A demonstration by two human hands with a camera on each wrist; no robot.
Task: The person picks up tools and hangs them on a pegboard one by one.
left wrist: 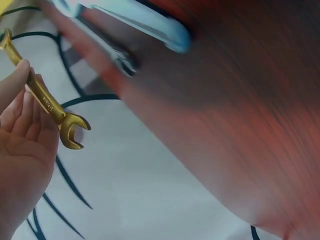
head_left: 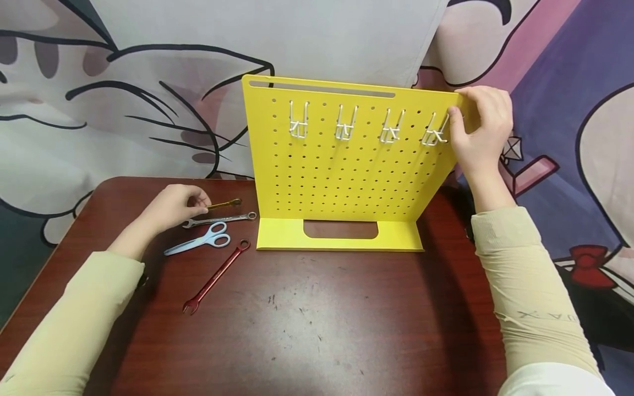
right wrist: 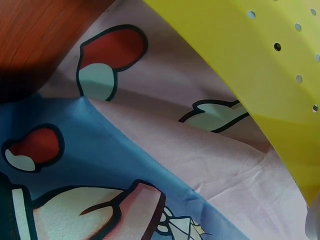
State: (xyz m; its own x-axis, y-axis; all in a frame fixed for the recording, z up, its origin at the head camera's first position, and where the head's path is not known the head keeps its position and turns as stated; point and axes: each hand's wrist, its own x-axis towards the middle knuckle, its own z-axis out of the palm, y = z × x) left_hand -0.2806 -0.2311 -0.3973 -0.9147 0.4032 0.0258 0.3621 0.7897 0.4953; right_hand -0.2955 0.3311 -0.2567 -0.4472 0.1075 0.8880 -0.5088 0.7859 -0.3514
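My left hand (head_left: 173,208) pinches a gold combination wrench (left wrist: 46,100) between thumb and fingers; its open end points out past the palm in the left wrist view. Just below that hand on the table lie a silver wrench (head_left: 220,220), light-blue scissors (head_left: 200,240) and a red wrench (head_left: 217,278). At the far right, my right hand (head_left: 484,124) grips the top right corner of a yellow pegboard (head_left: 342,176), thumb on the front face. The board stands upright on its folded base and carries several white wire hooks (head_left: 344,124) in a row near the top.
The brown wooden table (head_left: 317,319) ends at a rounded back left corner. Behind it and to the right hangs cloth printed with cartoon figures (head_left: 148,121). A long slot (head_left: 322,89) runs along the board's top edge.
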